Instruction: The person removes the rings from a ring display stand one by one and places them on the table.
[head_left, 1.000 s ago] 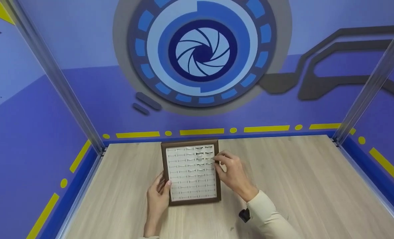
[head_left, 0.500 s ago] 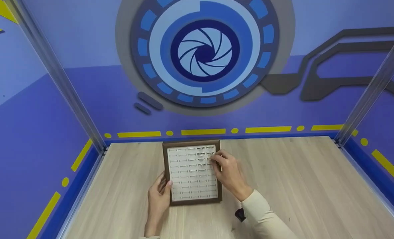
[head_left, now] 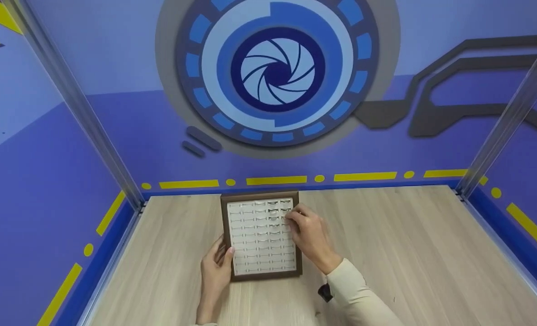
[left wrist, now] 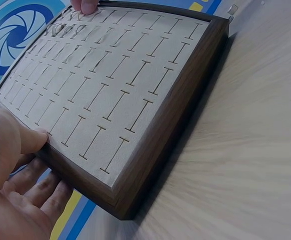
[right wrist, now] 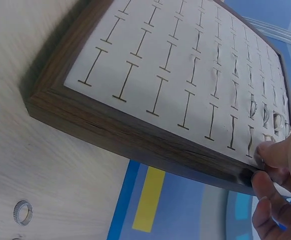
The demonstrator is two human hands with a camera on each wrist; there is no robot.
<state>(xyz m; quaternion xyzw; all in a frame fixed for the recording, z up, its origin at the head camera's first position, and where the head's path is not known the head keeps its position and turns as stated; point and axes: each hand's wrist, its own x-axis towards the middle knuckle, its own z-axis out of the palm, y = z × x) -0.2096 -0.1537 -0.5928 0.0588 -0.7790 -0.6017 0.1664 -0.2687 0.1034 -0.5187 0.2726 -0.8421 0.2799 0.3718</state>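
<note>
Tray [head_left: 263,259] with a brown wooden frame and pale slotted face sits in the left hand [head_left: 216,268], which grips the tray's left edge, thumb on the face and fingers behind; the right hand [head_left: 313,233] reaches over the tray's upper right edge, thumb and fingers bent together at a slot; whether they pinch a ring I cannot tell; silvery rings [right wrist: 266,116] stand in slots of the tray's upper right part, just beside those fingertips [right wrist: 273,154]; a loose ring [right wrist: 23,212] lies on the tabletop [head_left: 409,253], beyond the tray's lower right corner and apart from it.
</note>
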